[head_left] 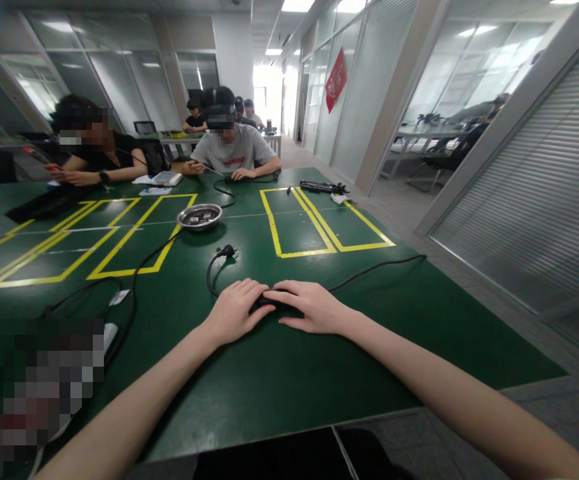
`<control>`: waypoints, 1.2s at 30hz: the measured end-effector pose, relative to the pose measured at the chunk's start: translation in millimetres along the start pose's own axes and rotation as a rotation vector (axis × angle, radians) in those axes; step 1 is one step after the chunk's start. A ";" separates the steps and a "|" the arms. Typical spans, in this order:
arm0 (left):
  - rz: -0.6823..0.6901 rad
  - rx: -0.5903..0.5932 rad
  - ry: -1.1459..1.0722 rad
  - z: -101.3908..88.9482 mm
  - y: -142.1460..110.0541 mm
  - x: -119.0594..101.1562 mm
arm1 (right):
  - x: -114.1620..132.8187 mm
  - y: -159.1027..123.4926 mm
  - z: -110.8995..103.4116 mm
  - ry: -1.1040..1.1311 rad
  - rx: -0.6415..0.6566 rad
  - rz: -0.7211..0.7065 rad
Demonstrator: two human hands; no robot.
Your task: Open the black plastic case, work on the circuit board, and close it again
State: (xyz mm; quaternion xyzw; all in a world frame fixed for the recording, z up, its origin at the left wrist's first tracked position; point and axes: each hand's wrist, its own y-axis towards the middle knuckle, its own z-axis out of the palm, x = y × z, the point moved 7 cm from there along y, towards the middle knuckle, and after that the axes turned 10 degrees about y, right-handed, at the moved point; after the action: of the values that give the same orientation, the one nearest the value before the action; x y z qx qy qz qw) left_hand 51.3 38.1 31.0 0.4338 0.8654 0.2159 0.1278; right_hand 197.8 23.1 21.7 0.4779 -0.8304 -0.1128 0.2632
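A black power cord runs across the green table, with its plug lying just beyond my left hand. The fingers of that hand are bent over a thick black part of the cord, thumb on the near side. My right hand grips the same dark piece from the right, its fingertips meeting the left ones. Most of the piece is covered by my hands, so its exact form is hidden. To the right, the cord's tail stretches toward the table's right edge.
A metal bowl with small metal parts stands farther off. Yellow tape marks rectangles on the table. A folded black tripod-like item lies at the far right. Two people sit opposite, handling tools. Another cable and a blurred-out object are at left.
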 end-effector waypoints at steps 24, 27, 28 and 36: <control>0.013 -0.016 -0.086 -1.8 -1.2 -0.9 | -187.9 -129.6 -101.1 -0.052 -0.859 0.978; 0.003 -0.004 -0.095 -1.5 -1.0 -0.2 | -188.1 -126.5 -98.0 -0.056 -0.788 0.973; 0.003 -0.002 -0.098 -1.4 -0.9 -0.4 | -186.4 -122.9 -97.5 -0.051 -0.765 0.937; 0.010 0.020 -0.118 1.2 0.4 -3.3 | -183.0 -125.5 -103.5 -0.135 -0.683 1.107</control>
State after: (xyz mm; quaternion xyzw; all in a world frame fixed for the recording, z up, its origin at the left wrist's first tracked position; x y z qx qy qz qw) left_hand 54.0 36.0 30.3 0.4515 0.8562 0.1819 0.1731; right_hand 420.4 120.9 -7.2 -0.1391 -0.8859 -0.2478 0.3667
